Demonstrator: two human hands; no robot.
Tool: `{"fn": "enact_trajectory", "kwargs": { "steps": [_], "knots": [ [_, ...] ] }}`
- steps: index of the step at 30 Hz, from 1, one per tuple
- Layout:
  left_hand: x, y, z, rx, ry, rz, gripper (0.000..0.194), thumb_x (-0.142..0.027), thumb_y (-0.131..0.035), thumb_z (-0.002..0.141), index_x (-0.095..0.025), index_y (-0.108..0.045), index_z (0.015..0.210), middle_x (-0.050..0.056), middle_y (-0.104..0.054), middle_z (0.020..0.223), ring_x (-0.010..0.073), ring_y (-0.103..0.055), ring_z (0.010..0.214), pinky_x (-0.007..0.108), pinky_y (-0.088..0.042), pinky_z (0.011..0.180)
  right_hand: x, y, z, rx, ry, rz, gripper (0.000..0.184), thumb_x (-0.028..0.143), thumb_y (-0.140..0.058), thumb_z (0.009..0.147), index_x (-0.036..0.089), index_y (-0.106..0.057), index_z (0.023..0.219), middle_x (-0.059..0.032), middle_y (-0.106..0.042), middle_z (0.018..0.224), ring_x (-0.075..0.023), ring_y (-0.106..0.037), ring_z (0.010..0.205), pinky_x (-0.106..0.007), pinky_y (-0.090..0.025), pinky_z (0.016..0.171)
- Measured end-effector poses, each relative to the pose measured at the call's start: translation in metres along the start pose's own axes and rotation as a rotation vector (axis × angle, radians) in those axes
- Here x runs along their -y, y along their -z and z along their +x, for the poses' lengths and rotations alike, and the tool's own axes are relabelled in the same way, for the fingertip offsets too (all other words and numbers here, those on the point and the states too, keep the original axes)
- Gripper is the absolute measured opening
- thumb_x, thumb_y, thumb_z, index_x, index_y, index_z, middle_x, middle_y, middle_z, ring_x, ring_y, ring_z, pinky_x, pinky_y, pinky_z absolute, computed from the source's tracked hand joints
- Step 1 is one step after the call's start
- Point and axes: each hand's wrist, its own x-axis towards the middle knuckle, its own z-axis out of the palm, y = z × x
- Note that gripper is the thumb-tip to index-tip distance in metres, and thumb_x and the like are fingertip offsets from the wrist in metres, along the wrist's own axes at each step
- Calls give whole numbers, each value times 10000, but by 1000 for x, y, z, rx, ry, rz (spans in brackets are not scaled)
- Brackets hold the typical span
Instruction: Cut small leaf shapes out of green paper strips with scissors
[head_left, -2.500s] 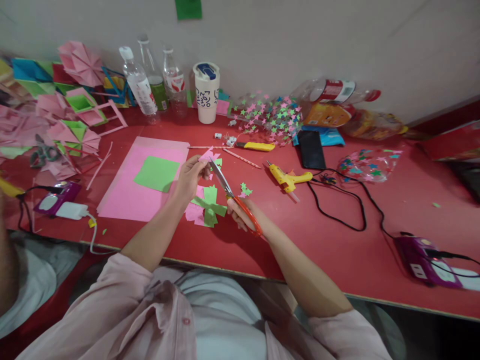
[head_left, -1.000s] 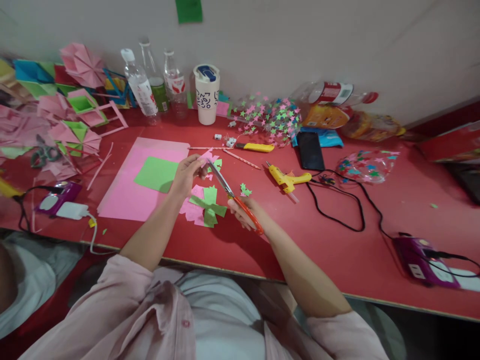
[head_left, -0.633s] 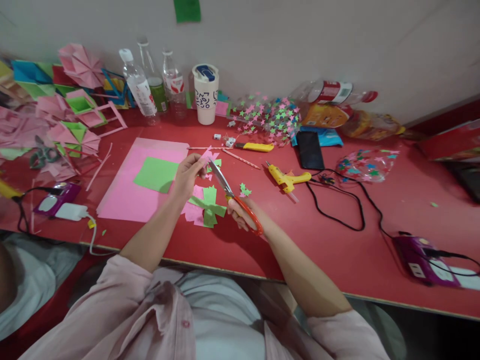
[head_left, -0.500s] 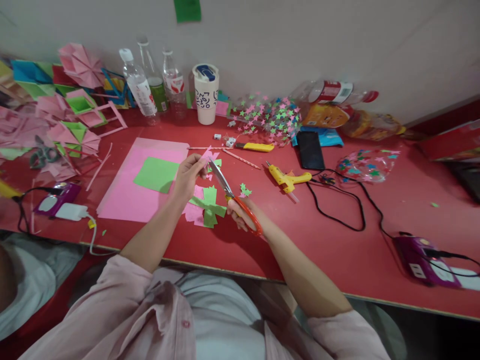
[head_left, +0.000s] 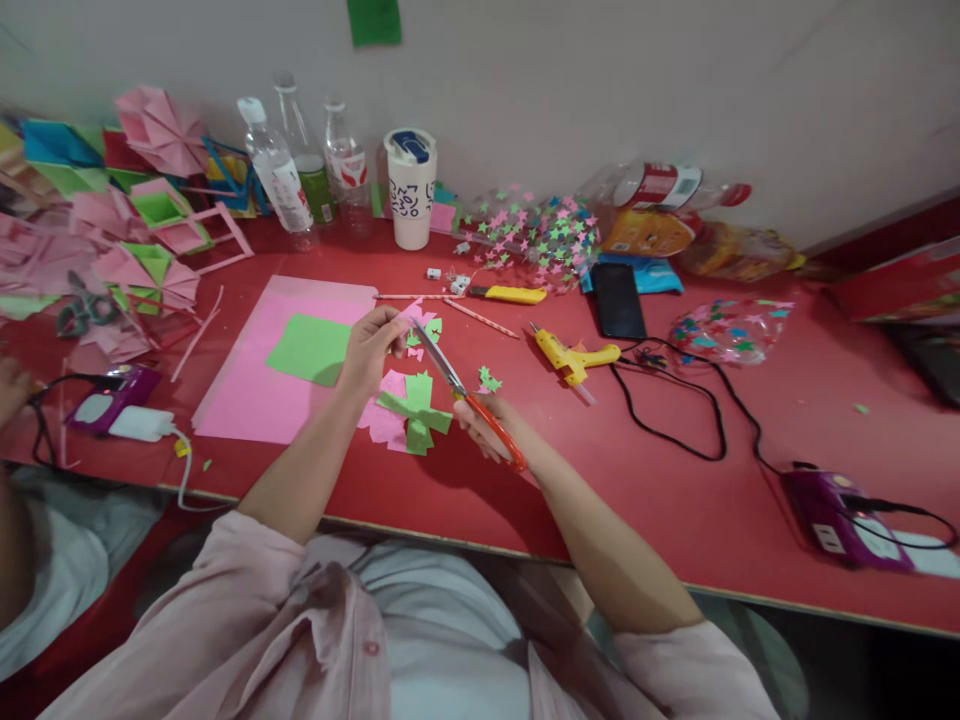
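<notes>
My left hand (head_left: 372,348) pinches a small piece of pink paper (head_left: 409,312) above the red table. In my right hand (head_left: 480,428) is a pair of scissors (head_left: 489,415) with orange handles, the blades pointing up and left to the pink piece. The blades look nearly closed at the paper's edge. Below my hands lie green paper cut-outs (head_left: 420,415) and pink paper cut-outs (head_left: 386,405). A few small green stars (head_left: 489,380) rest right of the blades. A green sheet (head_left: 311,348) lies on larger pink sheets (head_left: 247,400) by my left forearm.
A yellow glue gun (head_left: 574,358) and a yellow utility knife (head_left: 510,294) lie to the right. Behind stand a white tumbler (head_left: 411,195) and several bottles (head_left: 281,180). A phone (head_left: 619,302) sits near purple power boxes' (head_left: 832,520) cable. Another person's hand (head_left: 11,388) is at far left.
The scissor blades, more apart half a second ago, have come together at the pink paper. My left hand shifts slightly left. At far left another person's hand has come into view.
</notes>
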Motion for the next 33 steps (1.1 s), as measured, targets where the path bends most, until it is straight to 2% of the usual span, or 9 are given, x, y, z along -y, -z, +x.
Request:
{"fn": "enact_trajectory", "kwargs": {
  "steps": [4, 10, 15, 22, 27, 33],
  "knots": [
    [0, 0, 0, -3, -1, -4, 158, -187, -573, 723, -176, -535, 571, -55, -480, 443, 20, -417, 406, 158, -324, 409, 1, -1, 1, -6, -6, 2, 372, 513, -514, 811, 215, -386, 627, 90, -331, 354, -62, -303, 253, -201, -263, 278],
    [5, 0, 0, 24, 12, -24, 140, -206, -581, 733, -175, -536, 605, -51, -517, 483, 24, -454, 431, 161, -356, 432, -6, 1, 5, 15, 46, 20, 412, 581, -492, 797, 209, -422, 635, 90, -343, 370, -58, -319, 263, -213, -330, 321],
    [11, -2, -1, 77, 26, -64, 152, -216, -582, 745, -181, -514, 614, -54, -526, 492, 29, -472, 440, 165, -385, 452, -12, 1, 7, 69, 75, 81, 414, 588, -466, 814, 207, -436, 654, 95, -348, 368, -56, -311, 263, -213, -334, 328],
    [12, -5, -4, 79, 47, -87, 142, -206, -563, 764, -182, -514, 633, -55, -528, 493, 25, -479, 443, 162, -387, 467, -17, -4, 8, 51, 78, 105, 470, 655, -438, 790, 203, -435, 663, 103, -342, 355, -63, -322, 252, -215, -347, 321],
    [10, -5, -5, 60, 71, -77, 155, -197, -563, 753, -179, -495, 615, -57, -512, 487, 23, -465, 437, 157, -373, 455, -10, 0, 5, 8, 55, 22, 469, 655, -448, 780, 207, -423, 645, 92, -354, 369, -66, -331, 255, -211, -310, 301],
    [3, 2, 0, 85, 74, -27, 146, -166, -570, 692, -172, -505, 562, -55, -480, 458, 21, -414, 403, 154, -314, 394, 0, 9, 0, 45, 72, -51, 439, 611, -492, 777, 203, -412, 639, 89, -362, 409, -52, -340, 287, -204, -314, 332]
  ]
}}
